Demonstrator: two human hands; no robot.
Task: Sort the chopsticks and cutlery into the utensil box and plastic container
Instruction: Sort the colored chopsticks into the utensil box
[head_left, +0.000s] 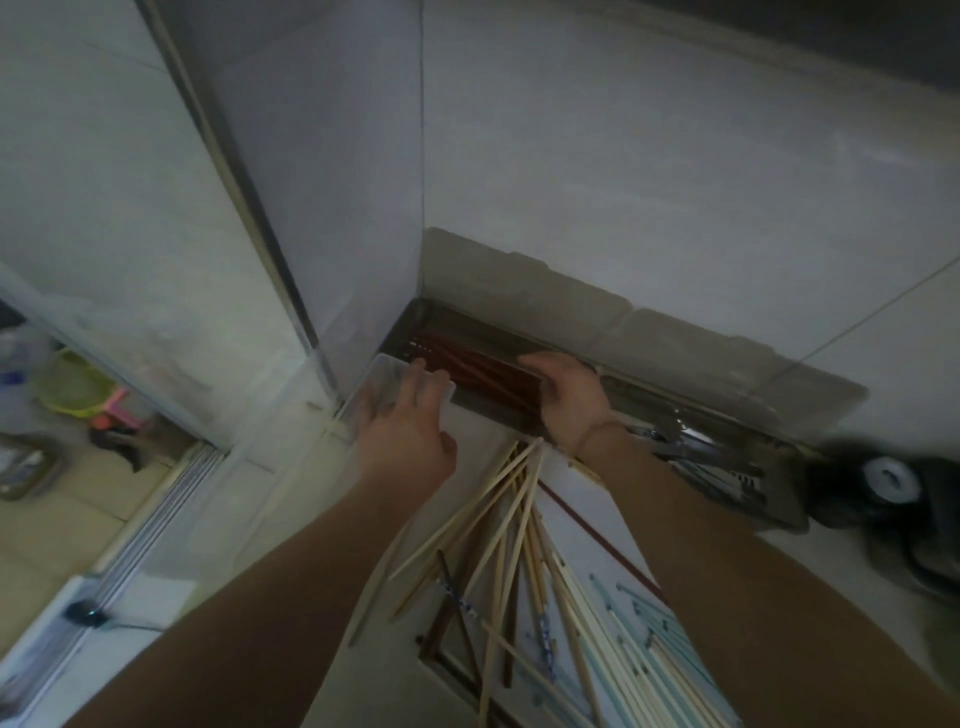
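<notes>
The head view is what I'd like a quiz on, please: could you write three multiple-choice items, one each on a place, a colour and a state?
1. Where does the utensil box stand?
A. Against the wall in the corner
B. On the floor
C. On a shelf overhead

2. What colour are the chopsticks lying in the box's left section?
A. Pale green
B. Dark red
C. Black

3. What is the left hand doing?
A. Hanging idle at the side
B. Reaching onto the clear plastic container
C. Gripping a spoon

Answers:
1 A, the box runs along the foot of the wall from the corner.
2 B, reddish sticks show between the left hand and the right hand.
3 B, its fingers lie over the container's rim; how firmly they hold it is too blurred to tell.
</notes>
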